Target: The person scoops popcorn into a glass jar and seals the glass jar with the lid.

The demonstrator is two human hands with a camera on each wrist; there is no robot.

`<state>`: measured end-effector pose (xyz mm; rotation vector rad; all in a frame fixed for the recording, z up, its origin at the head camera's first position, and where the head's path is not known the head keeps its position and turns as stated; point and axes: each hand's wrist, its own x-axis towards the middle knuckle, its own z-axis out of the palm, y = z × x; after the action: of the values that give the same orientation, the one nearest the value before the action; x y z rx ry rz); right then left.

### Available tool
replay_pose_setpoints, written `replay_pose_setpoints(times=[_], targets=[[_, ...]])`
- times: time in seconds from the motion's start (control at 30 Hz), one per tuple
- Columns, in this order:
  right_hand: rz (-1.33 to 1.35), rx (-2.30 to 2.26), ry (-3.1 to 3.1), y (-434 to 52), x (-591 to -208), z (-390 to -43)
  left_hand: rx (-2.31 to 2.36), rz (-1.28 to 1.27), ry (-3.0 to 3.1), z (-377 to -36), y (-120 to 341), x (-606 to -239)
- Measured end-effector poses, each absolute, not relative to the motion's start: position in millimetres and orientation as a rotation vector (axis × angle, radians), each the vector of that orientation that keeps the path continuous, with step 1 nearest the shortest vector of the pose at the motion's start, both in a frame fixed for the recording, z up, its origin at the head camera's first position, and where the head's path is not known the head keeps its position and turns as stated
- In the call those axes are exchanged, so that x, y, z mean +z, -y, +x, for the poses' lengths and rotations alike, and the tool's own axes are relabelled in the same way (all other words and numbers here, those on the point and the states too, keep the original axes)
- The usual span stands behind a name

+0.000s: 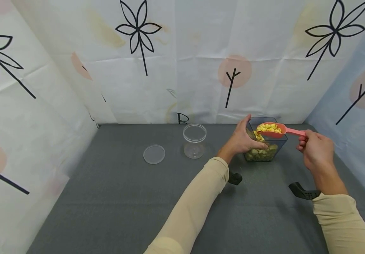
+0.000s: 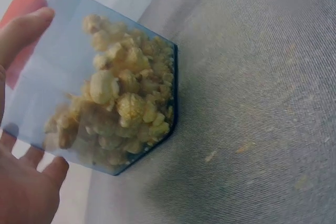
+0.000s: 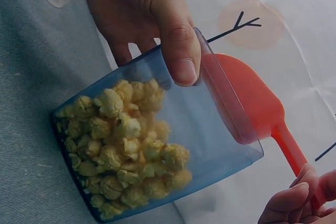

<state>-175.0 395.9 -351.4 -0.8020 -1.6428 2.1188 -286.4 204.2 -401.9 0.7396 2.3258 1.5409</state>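
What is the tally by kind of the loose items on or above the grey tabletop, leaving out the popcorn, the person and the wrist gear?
Blue-tinted bin: 1
Red scoop: 1
Clear round jar: 1
Clear flat disc: 1
Total: 4

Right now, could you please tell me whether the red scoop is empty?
No, the head view shows yellow popcorn heaped in the red scoop, which the right hand holds.
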Motion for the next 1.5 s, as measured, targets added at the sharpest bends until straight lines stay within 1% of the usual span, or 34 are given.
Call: replay_pose_setpoints(times=[0.27,0.57,0.73,1.07,1.5], targets=[[-0.799,2.129,1.604,-397,-348,-176,1.459,0.761,-2.394,-279,-204,-393],[-0.783,2.124,1.567,-393,-343,-176,1.401,0.723,-2.49,-271,-200,-387],[-0.739,2.134,1.53,-390,-339,-177,1.465,0.743,-2.511,-269,-192,-381],[-0.698,2.131,1.504,-384,-331,-183,1.554,0.755,-2.644,-259,-171,-365],[-0.598,2.208,1.46,-362,-325,-193,1.587,0.746,-2.753,-254,-127,-352]])
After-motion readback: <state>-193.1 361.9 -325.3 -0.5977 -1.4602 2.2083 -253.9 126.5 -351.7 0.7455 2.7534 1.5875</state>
